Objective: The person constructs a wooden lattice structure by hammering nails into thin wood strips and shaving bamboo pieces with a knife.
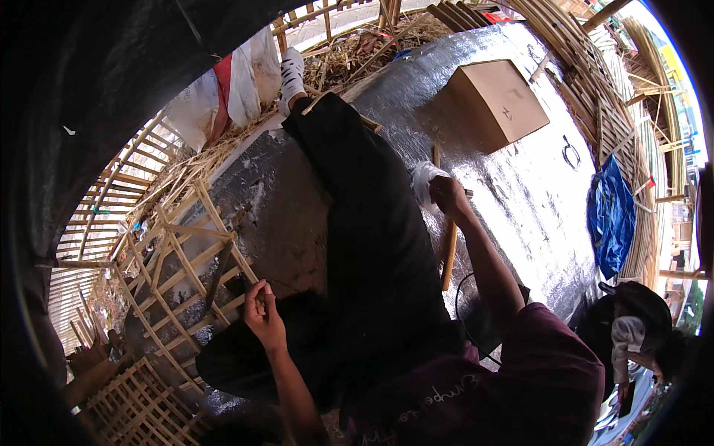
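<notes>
A frame of pale bamboo slats (175,249) stands at my left, built as an open lattice. My left hand (264,318) has its fingers curled closed on the end of a slat at the frame's near right corner. Over on the right, my right hand (450,198) is at a small white plastic bag (425,183); its fingertips are hidden there, so I cannot tell whether it grips anything. Beside that hand lies a hammer with a wooden handle (449,256), its head partly covered by the hand.
My outstretched leg (372,201) lies between the hands on a silvery sheet (401,97). A cardboard box (498,104) stands at the far right. Beyond are a black loop (571,154), a blue plastic sheet (611,215) and stacked bamboo (565,56). Another lattice (141,405) lies near left.
</notes>
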`<state>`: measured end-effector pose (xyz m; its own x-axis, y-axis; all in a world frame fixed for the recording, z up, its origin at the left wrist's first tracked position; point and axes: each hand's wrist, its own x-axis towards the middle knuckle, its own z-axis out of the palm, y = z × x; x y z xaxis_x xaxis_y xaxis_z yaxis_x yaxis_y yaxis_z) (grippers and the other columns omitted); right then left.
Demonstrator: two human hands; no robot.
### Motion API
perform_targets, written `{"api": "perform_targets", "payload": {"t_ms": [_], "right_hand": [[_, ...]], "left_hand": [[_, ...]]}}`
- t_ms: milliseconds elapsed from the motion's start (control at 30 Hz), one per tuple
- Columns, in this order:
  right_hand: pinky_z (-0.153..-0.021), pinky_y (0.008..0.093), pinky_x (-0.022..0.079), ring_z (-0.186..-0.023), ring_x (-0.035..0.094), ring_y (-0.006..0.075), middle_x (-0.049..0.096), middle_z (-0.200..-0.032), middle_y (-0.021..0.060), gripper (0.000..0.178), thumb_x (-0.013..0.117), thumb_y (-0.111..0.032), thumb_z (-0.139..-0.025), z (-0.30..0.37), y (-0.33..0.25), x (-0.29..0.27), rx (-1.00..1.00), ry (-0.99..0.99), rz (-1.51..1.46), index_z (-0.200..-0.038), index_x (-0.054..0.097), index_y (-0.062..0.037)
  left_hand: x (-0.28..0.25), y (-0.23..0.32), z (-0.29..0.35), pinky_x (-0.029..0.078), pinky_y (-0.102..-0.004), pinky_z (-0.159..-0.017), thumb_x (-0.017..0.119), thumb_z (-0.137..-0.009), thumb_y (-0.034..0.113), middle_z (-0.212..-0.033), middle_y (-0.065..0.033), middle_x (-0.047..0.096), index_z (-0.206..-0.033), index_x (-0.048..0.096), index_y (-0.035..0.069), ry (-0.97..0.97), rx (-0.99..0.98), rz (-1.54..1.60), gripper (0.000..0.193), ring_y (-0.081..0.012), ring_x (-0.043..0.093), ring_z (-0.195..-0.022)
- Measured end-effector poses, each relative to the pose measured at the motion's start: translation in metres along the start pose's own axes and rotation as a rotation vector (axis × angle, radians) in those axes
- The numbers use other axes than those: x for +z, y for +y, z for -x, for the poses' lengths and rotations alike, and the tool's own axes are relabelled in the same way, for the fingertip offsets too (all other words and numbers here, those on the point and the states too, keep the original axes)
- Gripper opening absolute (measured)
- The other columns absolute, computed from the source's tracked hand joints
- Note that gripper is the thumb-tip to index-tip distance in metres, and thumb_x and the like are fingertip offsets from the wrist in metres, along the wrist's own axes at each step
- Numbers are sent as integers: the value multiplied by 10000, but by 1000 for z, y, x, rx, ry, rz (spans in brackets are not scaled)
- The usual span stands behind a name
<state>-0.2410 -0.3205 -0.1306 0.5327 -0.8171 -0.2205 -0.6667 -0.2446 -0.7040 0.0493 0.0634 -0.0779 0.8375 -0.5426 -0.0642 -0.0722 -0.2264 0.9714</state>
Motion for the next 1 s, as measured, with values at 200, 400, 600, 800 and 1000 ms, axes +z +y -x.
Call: {"api": "perform_targets", "payload": {"t_ms": [200,400,600,800,1000], "right_hand": [[-732,428,489,-845,625,355,643,-863,187,192,682,-146,-756,-8,-42,1,-170,75,197,-890,641,-15],[-788,420,480,-916,605,353,635,-923,185,221,710,-159,-739,-8,5,14,-288,173,302,-893,639,-17],[-744,403,496,-870,623,348,639,-875,183,127,639,-47,-760,-13,-35,-12,-340,12,259,-885,636,-24],[-626,431,483,-727,629,361,619,-770,213,56,599,-37,-738,-31,-10,-14,-198,17,445,-777,613,2],[-567,436,473,-645,635,336,600,-681,199,108,573,-76,-769,-23,-11,-19,-92,21,439,-689,616,-18]], "left_hand": [[10,-13,5,448,-218,-721,559,-916,-21,-940,-19,598,-1101,622,10,-11,24,-37,199,-75,504,-785],[11,-11,6,449,-217,-711,562,-922,-2,-888,-9,587,-1085,631,14,-48,-10,-71,178,-75,489,-761],[11,-20,6,460,-240,-733,570,-944,49,-917,-16,606,-1077,636,26,-60,-69,-46,150,-78,527,-797],[14,-17,6,481,-271,-761,576,-961,115,-934,-23,620,-1078,641,38,-79,-117,-89,155,-94,550,-836],[12,-19,4,489,-278,-770,581,-962,133,-971,-33,633,-1080,642,40,-100,-93,-117,162,-106,568,-863]]}}
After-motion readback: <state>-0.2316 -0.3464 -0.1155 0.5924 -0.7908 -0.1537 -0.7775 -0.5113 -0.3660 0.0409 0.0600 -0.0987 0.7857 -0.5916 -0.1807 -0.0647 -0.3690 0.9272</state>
